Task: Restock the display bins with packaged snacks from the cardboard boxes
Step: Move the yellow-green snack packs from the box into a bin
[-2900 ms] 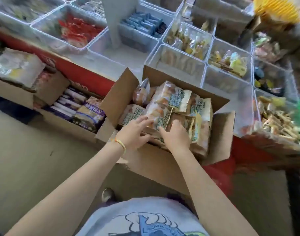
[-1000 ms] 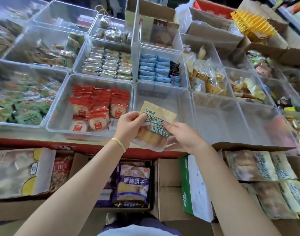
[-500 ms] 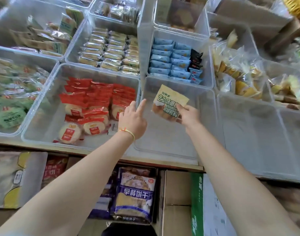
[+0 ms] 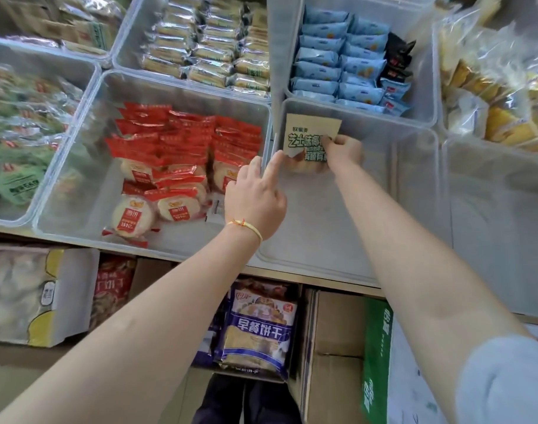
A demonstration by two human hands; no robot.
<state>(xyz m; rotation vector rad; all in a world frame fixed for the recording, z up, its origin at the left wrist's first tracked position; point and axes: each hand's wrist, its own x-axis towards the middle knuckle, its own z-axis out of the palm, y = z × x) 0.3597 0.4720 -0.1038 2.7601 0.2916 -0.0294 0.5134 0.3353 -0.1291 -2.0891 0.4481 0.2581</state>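
My right hand [image 4: 342, 151] grips a tan snack packet [image 4: 307, 136] with green lettering and holds it upright at the far left corner of a clear plastic bin [image 4: 414, 209] that has nothing else in it. My left hand [image 4: 255, 198] hovers over the wall between this bin and the one to its left. Its fingers are spread, and the index finger touches the packet's lower left corner.
The bin [image 4: 78, 166] to the left holds red-wrapped round cakes [image 4: 170, 166]. Behind are bins of blue packets [image 4: 338, 59] and tan bars [image 4: 212, 47]; yellow bags [image 4: 491, 96] sit at right. Below the shelf, cardboard boxes [image 4: 335, 332] hold biscuit bags [image 4: 258, 328].
Both hands have carried the packet from the cardboard box up over the shelf and into the clear bin. Since half a second ago the packet moved deeper, toward the bin's far left corner.
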